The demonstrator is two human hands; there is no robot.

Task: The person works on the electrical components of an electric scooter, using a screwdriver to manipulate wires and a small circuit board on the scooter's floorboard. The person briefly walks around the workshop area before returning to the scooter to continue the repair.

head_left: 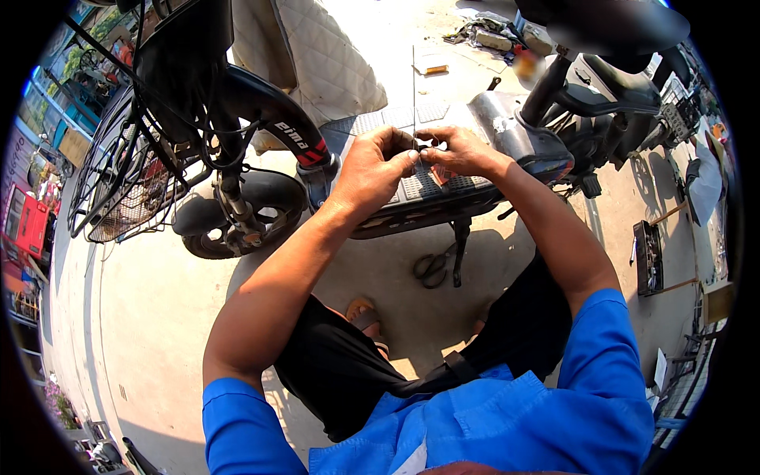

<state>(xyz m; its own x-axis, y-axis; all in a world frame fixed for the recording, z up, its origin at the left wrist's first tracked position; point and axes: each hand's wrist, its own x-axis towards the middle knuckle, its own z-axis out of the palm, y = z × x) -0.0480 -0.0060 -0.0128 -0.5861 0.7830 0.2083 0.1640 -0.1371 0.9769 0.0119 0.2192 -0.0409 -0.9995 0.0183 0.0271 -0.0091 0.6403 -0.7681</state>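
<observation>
Over the footboard [372,121] of an electric scooter, my two hands meet with their fingertips almost touching. My left hand [376,165] is closed, thumb and fingers pinching a thin dark wire [413,87] that stands up straight from the fingertips. My right hand [463,150] pinches at the lower part of the same wire, where a small dark piece shows between the fingers; its shape is mostly hidden. Just below my right hand, a reddish-brown flat piece [440,175] lies at the footboard's near edge.
The scooter's front wheel [269,198] and wire basket [131,210] are at the left, its black seat post [546,91] at the right. Black-handled scissors [430,271] lie on the concrete beside the kickstand [459,245]. An open tool box [649,257] sits at the right.
</observation>
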